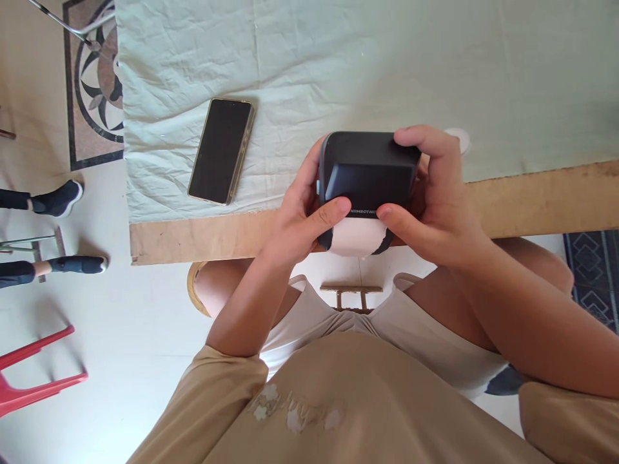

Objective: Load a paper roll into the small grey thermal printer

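Note:
A black label printer [372, 174] with "NIIMBOT" lettering is held up near the front edge of the table. White label paper [358, 236] sticks out of its near side. My left hand [309, 203] grips the printer's left side, thumb on the front face by the lettering. On the opposite side my right hand [438, 187] is wrapped round it, with its index finger on the top corner and its thumb by the lettering. The other fingers of both hands are largely hidden behind the printer.
A phone [221, 151] with a dark screen lies on the pale green cloth [309, 71] to the left. A round white piece [458, 140] lies just beyond my right hand. The table's wooden edge [541, 201] is bare. Red stool legs [43, 364] and another person's shoes [60, 198] are at left.

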`<move>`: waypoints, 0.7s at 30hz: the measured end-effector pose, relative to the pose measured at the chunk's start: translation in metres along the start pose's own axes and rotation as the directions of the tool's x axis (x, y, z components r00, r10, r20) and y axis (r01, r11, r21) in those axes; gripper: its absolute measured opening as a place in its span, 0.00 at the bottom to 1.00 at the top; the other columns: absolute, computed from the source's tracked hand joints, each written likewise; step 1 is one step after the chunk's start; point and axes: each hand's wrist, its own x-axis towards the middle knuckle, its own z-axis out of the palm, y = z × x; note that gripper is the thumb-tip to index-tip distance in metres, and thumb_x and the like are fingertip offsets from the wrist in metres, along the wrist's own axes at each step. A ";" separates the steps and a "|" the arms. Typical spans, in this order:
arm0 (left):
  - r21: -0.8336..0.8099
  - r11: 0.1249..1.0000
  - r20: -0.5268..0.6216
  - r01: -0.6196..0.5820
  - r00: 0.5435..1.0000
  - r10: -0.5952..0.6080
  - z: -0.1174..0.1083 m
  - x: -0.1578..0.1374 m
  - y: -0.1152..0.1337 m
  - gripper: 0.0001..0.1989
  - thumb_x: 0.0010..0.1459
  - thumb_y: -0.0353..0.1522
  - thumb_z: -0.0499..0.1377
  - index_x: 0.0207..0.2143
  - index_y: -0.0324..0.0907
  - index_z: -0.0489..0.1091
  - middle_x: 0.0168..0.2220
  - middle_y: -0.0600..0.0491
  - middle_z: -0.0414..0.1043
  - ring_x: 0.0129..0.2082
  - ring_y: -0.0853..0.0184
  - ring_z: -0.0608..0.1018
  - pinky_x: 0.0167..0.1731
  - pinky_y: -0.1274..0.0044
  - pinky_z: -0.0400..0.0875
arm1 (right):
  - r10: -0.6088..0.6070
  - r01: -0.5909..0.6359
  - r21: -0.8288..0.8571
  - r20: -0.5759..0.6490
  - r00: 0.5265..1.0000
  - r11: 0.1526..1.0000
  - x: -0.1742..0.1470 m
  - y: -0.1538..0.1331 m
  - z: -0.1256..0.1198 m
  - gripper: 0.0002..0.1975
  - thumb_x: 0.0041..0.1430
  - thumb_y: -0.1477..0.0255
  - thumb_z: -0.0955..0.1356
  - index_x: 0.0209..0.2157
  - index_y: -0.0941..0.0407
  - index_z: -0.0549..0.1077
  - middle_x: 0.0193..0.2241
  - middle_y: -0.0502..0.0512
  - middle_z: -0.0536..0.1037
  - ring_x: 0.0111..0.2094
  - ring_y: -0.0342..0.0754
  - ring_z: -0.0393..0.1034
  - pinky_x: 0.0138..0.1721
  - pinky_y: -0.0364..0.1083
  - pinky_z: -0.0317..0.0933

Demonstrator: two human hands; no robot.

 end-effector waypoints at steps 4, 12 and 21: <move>-0.074 0.997 -0.022 -0.021 1.000 0.019 0.003 0.003 -0.003 0.27 0.73 0.54 0.64 0.67 0.54 0.78 0.69 0.55 0.81 0.76 0.47 0.79 0.71 0.60 0.83 | 0.045 -0.046 -0.049 -0.020 0.999 0.998 -0.002 -0.001 -0.001 0.31 0.74 0.61 0.73 0.72 0.35 0.62 0.57 0.54 0.75 0.30 0.40 0.66 0.23 0.45 0.67; -0.098 0.995 -0.094 -0.013 0.996 0.004 0.001 0.008 -0.009 0.21 0.75 0.48 0.60 0.63 0.53 0.81 0.66 0.55 0.85 0.75 0.49 0.81 0.74 0.60 0.80 | -0.157 0.164 -0.178 0.056 0.986 0.970 -0.004 0.005 -0.012 0.41 0.71 0.68 0.74 0.77 0.32 0.57 0.81 0.58 0.59 0.36 0.40 0.76 0.24 0.43 0.72; -0.076 0.988 -0.195 0.133 0.970 -0.145 -0.001 0.008 -0.008 0.27 0.69 0.50 0.66 0.67 0.55 0.77 0.43 0.54 0.85 0.45 0.55 0.90 0.43 0.66 0.88 | -0.241 0.263 -0.305 0.110 0.964 0.915 0.003 -0.011 -0.014 0.44 0.67 0.68 0.77 0.77 0.37 0.60 0.76 0.61 0.68 0.78 0.68 0.68 0.29 0.44 0.76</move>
